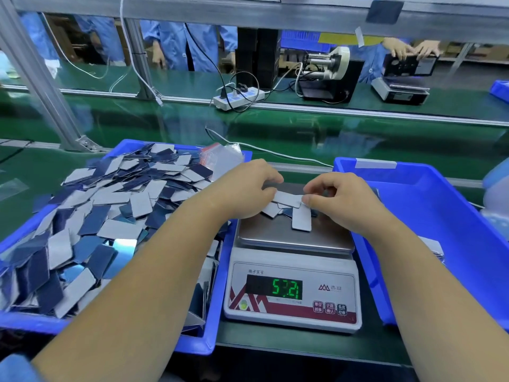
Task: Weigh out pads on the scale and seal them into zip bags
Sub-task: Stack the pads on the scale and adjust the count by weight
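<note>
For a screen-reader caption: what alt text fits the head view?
Both hands, left hand and right hand, gather pads on a scale between a blue bin heaped with pads and another blue bin.

Scale (292,292) front panel is showing green lit digits in its dark display (274,288); they are reading roughly 57.21, middle digit blurred. Above the display, small print 电子天平 is showing. Right of it, a red peak logo (324,287) is sitting with the characters 香山. Three red buttons (329,308) at lower right are carrying white characters, too small to read surely.
</note>
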A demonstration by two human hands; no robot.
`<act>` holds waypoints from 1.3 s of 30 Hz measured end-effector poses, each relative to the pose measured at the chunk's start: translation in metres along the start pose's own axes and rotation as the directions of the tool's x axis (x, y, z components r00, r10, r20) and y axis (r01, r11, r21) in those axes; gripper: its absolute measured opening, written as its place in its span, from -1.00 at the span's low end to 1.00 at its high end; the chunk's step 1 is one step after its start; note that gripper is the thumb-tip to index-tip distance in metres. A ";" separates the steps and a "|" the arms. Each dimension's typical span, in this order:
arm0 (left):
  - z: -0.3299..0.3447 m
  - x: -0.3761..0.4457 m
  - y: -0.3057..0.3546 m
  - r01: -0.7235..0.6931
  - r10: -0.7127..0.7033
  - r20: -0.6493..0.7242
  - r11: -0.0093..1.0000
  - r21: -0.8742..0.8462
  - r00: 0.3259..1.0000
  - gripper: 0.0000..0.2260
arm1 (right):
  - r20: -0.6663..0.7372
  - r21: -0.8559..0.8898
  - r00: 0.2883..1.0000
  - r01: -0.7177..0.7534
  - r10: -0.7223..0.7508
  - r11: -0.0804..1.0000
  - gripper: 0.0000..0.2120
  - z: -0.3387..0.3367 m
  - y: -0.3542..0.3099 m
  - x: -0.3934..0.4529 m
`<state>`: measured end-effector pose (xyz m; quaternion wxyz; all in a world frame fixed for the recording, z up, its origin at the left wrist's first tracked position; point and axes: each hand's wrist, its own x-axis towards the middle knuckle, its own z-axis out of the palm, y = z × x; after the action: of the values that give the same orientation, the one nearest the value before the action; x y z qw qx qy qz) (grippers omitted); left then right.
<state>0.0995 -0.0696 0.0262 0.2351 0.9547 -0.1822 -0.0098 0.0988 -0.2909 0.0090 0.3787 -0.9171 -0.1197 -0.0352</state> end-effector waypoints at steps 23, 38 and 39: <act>-0.015 0.003 0.006 0.147 -0.134 0.169 0.987 -0.069 0.977 -0.71 | 0.245 -0.072 0.970 0.018 0.000 0.997 -0.71 -0.005 0.000 -0.001; -0.023 0.025 0.023 0.218 -0.264 0.396 0.963 0.158 0.880 -0.67 | 0.319 -0.278 0.911 -0.173 0.261 0.945 -0.72 -0.008 -0.035 0.018; -0.023 0.024 0.023 0.217 -0.265 0.397 0.963 0.161 0.879 -0.69 | 0.337 -0.276 0.903 -0.176 0.266 0.945 -0.73 -0.009 -0.036 0.019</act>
<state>0.1165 -0.0867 0.0588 0.1343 0.9576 -0.1079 -0.2311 0.1084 -0.2691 0.0428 0.2377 -0.9536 -0.0782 0.1672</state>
